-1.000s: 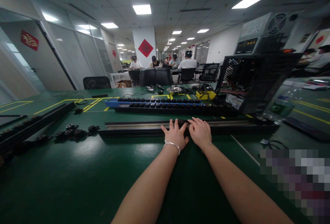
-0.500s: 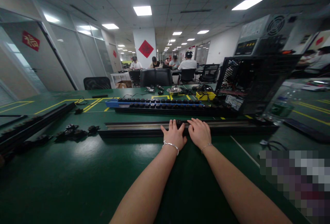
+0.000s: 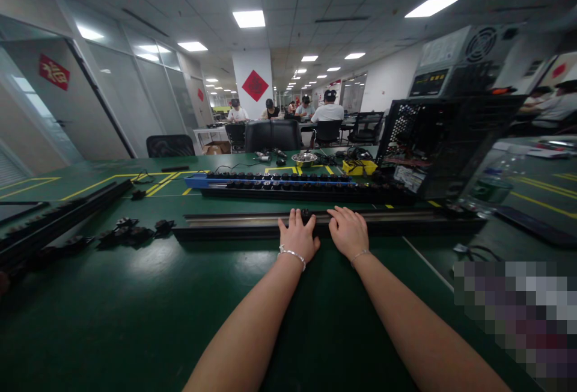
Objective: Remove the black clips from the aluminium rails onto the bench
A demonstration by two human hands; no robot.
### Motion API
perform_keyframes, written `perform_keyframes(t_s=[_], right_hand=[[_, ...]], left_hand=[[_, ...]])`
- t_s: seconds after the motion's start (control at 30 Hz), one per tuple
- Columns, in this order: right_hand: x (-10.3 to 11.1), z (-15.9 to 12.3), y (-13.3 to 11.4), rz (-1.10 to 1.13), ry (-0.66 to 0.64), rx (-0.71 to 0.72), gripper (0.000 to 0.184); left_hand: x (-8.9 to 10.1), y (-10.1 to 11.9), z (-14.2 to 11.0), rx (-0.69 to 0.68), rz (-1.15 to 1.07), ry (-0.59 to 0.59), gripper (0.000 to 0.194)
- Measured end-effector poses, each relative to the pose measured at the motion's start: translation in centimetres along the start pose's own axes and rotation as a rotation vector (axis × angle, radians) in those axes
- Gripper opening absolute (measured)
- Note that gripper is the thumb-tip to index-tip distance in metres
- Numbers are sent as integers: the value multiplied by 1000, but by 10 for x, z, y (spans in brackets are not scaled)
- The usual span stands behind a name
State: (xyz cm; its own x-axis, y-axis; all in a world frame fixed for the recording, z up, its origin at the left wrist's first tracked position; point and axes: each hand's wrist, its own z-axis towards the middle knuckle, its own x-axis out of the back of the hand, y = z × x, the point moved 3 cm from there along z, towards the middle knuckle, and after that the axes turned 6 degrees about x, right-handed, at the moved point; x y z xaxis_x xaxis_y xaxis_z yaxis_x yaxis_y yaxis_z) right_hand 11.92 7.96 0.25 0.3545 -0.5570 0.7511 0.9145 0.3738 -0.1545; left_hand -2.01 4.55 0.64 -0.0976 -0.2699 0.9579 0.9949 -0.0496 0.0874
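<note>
A long black rail [image 3: 234, 222] with a shiny metal channel along its top lies crosswise on the table in front of me. My left hand [image 3: 297, 238] rests on its middle, fingers spread over the channel. Right at those fingertips sits a small black part [image 3: 306, 214], partly hidden, on the rail. Just to the right, my right hand [image 3: 349, 232] lies over the rail with its fingers stretched forward and nothing visible in them. Both palms face down.
Beyond lies a blue-and-black rail [image 3: 270, 183] lined with small black parts. Loose black parts [image 3: 135, 234] and another long rail [image 3: 67, 217] are at left. An opened computer case [image 3: 464, 145], a plastic bottle [image 3: 493, 184] and a yellow tray [image 3: 359, 168] stand at right.
My left hand has shifted slightly left along the rail, and the small black part at its fingertips has moved left too. My right hand has hardly moved.
</note>
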Motion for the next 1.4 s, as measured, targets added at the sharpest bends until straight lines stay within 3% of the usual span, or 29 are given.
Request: perform_keyframes(t_s=[1.4], right_hand=[[-3,1,0,-18,22,-14,34]], left_hand=[[16,-83,-15,130,85,68,56]])
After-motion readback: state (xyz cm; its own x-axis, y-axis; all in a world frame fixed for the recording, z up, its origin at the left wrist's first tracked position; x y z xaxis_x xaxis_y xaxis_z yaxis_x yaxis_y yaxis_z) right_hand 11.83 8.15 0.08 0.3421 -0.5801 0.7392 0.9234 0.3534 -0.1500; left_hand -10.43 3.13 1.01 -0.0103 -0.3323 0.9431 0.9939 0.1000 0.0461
